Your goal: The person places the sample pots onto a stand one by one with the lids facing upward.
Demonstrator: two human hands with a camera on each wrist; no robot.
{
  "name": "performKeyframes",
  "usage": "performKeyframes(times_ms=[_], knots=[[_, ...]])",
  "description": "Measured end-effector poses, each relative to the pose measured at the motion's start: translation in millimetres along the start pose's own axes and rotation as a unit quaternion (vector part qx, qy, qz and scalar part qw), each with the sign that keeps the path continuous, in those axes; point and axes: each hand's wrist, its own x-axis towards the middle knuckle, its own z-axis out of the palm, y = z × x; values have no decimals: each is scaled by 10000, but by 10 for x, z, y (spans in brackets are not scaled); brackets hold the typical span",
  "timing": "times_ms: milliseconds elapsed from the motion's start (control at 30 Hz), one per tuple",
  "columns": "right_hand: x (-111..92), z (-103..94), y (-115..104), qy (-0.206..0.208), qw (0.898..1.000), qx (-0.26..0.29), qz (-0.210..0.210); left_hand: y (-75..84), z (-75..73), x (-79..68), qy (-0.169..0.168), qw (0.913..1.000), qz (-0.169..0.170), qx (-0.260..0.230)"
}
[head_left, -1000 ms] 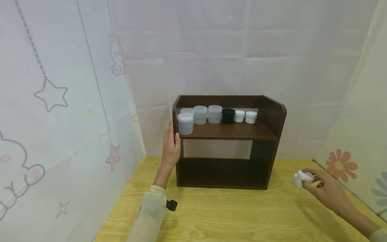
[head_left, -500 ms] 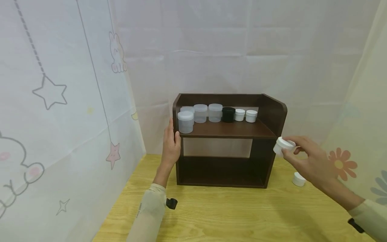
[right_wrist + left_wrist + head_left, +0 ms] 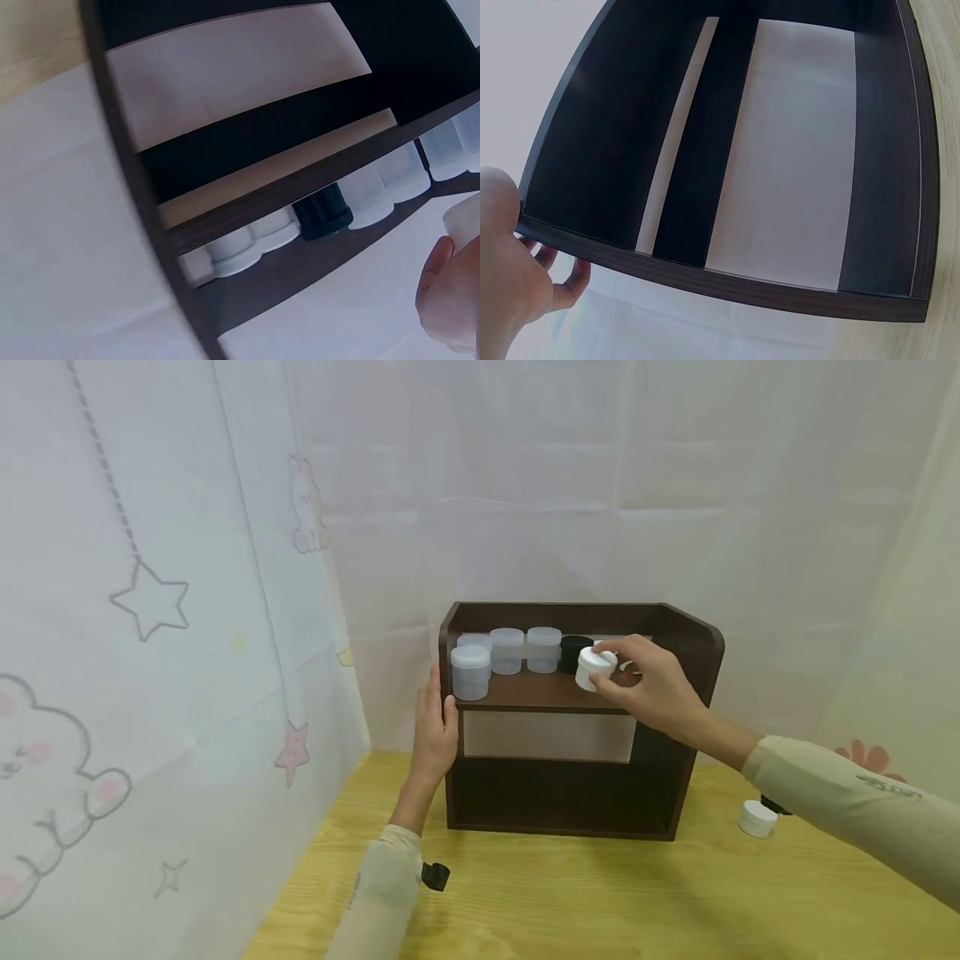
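Note:
Thumb and fingers of my right hand (image 3: 654, 690) pinch a small white lidded jar (image 3: 588, 673), which overlaps the upper board of a dark brown shelf unit (image 3: 559, 835) in the head view. Behind it, a black jar (image 3: 573, 652) stands in the back row, and the hand hides most of the white jars beside it. Several translucent jars (image 3: 470, 675) stand at the left end. My left hand (image 3: 435, 735) rests with straight fingers along the unit's left side panel. In the right wrist view, a pale jar (image 3: 463, 219) shows at the right hand's fingers.
Another white jar (image 3: 757, 819) stands on the yellow wood-grain table (image 3: 555, 902), right of the shelf unit. White sheeting (image 3: 562, 485) hangs behind the unit, and a printed sheet (image 3: 187, 693) hangs along the left.
My right hand has lifted one white jar from the table at the right and carried it left to the upper shelf. The left hand stays on the side panel.

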Motion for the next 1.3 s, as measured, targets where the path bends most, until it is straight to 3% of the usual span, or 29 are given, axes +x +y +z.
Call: performKeyframes(times_ms=[133, 233, 433, 567, 733, 1000, 1300], knots=[[231, 226, 67, -168, 9996, 95, 211, -4, 31, 10, 68, 9999, 92, 2], [355, 397, 94, -463, 9961, 323, 684, -2, 58, 22, 93, 9999, 87, 6], [524, 694, 150, -1147, 9713, 639, 1984, 14, 116, 34, 91, 9999, 51, 41], [588, 794, 187, -1237, 9618, 747, 2323, 71, 189, 27, 29, 10000, -19, -10], [615, 866, 190, -1289, 9564, 821, 2490, 113, 261, 21, -70, 9998, -183, -4], [627, 878, 172, -1459, 9526, 678, 2581, 128, 334, 49, 28, 10000, 9, -47], [537, 832, 166, -1608, 9565, 606, 2358, 101, 327, 51, -39, 9999, -16, -167]])
